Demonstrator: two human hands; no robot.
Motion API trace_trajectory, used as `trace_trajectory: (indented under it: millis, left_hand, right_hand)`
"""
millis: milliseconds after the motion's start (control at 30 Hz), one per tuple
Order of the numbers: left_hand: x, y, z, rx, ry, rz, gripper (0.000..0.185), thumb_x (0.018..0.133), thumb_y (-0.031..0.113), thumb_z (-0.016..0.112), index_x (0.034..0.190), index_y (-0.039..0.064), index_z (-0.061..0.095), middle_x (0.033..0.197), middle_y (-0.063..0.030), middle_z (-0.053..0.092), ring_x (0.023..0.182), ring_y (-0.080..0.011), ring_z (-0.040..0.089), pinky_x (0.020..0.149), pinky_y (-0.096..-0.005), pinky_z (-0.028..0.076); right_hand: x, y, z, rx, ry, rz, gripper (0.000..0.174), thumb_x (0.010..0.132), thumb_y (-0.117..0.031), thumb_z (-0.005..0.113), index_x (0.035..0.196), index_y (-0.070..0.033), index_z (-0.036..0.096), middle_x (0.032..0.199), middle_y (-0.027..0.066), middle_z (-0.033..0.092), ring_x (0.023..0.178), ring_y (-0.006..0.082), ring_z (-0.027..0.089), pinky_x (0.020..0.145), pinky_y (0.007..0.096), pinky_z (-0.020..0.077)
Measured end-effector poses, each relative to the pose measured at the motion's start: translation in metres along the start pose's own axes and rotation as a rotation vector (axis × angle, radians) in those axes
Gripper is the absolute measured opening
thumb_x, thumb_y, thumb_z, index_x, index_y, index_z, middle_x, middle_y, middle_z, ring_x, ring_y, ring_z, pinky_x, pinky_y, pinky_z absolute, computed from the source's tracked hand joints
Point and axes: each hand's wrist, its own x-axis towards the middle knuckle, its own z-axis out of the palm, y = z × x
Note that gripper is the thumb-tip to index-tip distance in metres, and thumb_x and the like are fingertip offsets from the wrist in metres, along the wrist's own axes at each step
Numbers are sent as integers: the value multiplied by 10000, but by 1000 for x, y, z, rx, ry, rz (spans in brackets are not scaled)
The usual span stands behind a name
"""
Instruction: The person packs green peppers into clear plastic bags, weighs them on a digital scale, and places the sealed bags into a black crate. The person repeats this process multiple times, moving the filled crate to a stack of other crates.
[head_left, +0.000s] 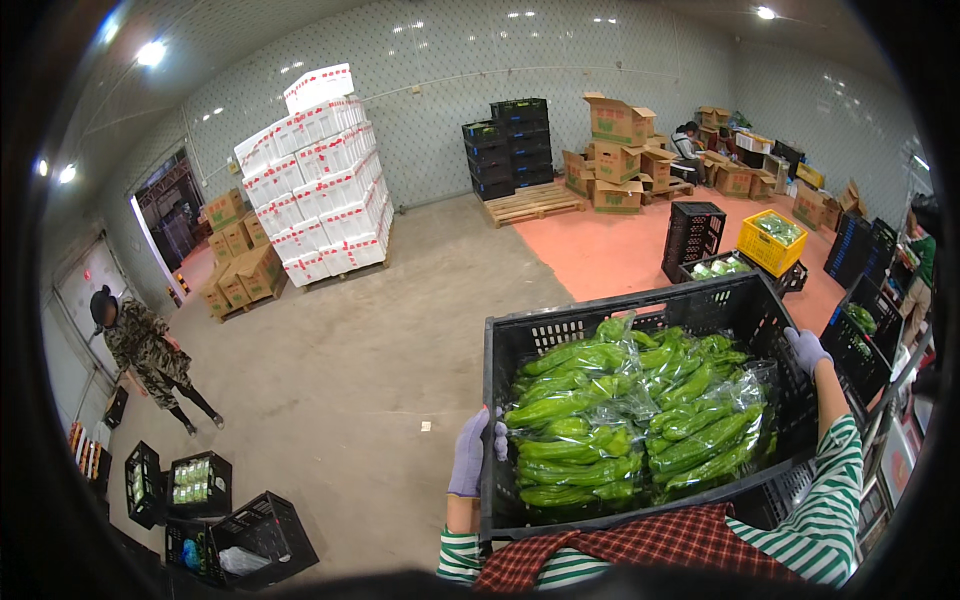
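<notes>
A black plastic crate (577, 319) is held in front of my body by both hands. Inside it lie several clear plastic bags of long green peppers (577, 450), side by side and partly overlapping. My left hand (471, 454), in a pale purple glove, grips the crate's left wall, with its fingertips showing on the inner side. On the opposite side my gloved right hand (808, 351) holds the right wall near the far corner. The crate's underside is hidden.
White foam boxes (322, 180) stand stacked beside cartons (244, 274). A person (142, 352) is at the left, near black crates (262, 536). Ahead right are a yellow crate (772, 244), a tall black crate (691, 236) and a wooden pallet (532, 202).
</notes>
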Motion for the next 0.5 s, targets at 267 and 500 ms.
trace_trajectory:
  millis: [267,500]
  left_hand:
    - [-11,-35,8,37,90,128,295,944,323,446,1030,55,534,709,-36,549,498,-122,500,444,-258,411]
    - [-12,-77,38,81,221,193,298,943,348,447,1027,74,527,708,-10,545,502,-98,499,449,-238,413]
  right_hand:
    - [54,-24,31,97,-65,17,587,910,-478,414,1006,83,559,1024,293,578,1006,428,536,840,445,431]
    - [173,25,117,188,-46,-26,537,893,-467,497,981,56,584,820,207,635,730,331,627,638,401,482]
